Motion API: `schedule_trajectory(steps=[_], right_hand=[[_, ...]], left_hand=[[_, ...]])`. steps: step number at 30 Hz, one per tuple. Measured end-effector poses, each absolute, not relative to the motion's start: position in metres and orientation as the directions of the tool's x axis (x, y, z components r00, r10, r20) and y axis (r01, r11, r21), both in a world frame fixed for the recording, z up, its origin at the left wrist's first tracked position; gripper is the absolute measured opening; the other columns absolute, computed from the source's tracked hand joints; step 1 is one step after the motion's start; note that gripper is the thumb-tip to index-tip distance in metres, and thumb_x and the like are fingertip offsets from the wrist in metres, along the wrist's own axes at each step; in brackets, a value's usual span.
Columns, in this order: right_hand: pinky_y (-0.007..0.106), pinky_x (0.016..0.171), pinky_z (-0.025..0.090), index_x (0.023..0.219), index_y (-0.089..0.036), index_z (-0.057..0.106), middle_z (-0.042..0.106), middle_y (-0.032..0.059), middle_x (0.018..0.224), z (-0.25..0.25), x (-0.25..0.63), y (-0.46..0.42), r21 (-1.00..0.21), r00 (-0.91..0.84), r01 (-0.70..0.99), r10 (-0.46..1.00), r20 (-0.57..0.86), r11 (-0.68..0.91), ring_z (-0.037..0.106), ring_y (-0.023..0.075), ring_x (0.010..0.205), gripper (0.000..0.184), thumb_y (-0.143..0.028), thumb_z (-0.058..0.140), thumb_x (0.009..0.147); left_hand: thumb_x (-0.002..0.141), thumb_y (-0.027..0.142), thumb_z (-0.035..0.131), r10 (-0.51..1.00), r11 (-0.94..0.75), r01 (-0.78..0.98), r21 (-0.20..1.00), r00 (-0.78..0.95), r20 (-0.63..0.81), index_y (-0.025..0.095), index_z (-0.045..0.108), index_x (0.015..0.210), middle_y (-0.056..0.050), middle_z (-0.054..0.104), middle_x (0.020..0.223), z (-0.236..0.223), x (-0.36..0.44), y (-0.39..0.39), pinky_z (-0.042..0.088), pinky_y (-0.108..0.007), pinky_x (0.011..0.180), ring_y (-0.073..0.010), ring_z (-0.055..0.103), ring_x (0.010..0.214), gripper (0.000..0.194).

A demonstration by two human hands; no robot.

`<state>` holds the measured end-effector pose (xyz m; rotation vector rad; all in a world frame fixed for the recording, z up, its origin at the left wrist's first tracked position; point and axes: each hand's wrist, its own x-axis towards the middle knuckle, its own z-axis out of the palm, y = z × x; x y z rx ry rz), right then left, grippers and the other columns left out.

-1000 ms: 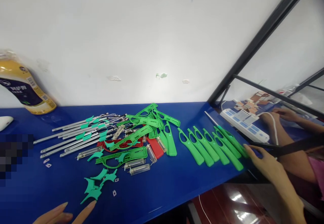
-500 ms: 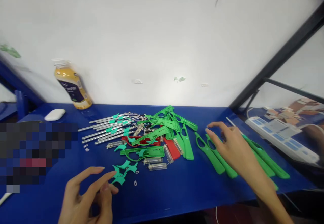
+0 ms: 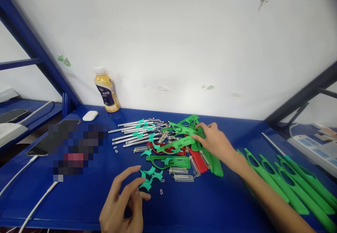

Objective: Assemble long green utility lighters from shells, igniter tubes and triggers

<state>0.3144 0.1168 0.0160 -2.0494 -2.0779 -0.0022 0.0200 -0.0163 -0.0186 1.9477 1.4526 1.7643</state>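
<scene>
Thumb and forefinger parted, the right hand (image 3: 214, 140) is at the heap of long, looped green plastic half-shells (image 3: 186, 141); whether it grips one, I cannot tell. Small curved teal plastic pieces (image 3: 157, 175) lie just beyond the loosely spread left hand (image 3: 125, 199).

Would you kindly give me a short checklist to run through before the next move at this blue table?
1. Left hand free: ok; fingers loosely curled, nothing visible in them, beside the teal pieces.
2. Right hand firmly gripping a part: cannot tell; its fingertips are at the pile of green shells, but the contact is unclear.
3. Piled green shells separated: not ok; several overlap.
4. Metal rods grouped: ok; they lie together, left of the pile in view.
5. Bottle capped: ok; white cap on.
</scene>
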Motion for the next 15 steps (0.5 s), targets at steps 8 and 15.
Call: schedule_trajectory(steps=[8,15], right_hand=[[0.039,0.084,0.062,0.129,-0.018,0.064,0.068,0.0080,0.122,0.010,0.314,0.119,-0.085,-0.037,0.995,0.989,0.145,0.050,0.070,0.0190,0.098,0.036,-0.044,0.065,0.103],[0.040,0.079,0.061,0.123,-0.018,0.067,0.073,0.0094,0.112,0.022,0.321,0.102,-0.084,-0.069,0.992,0.967,0.243,0.092,0.073,0.0219,0.089,0.036,-0.048,0.056,0.107]], left_hand=[[0.094,-0.008,0.050,0.652,-0.620,0.603,0.502,0.041,0.757,0.016,0.068,0.113,-0.009,0.062,0.124,-0.025,0.005,-0.012,0.057,-0.015,0.052,-0.0059,0.072,0.073,0.036],[0.096,0.001,0.054,0.627,-0.625,0.627,0.465,0.048,0.778,0.017,0.070,0.110,-0.006,0.065,0.107,-0.026,-0.001,-0.009,0.053,-0.019,0.050,-0.0063,0.065,0.066,0.026]])
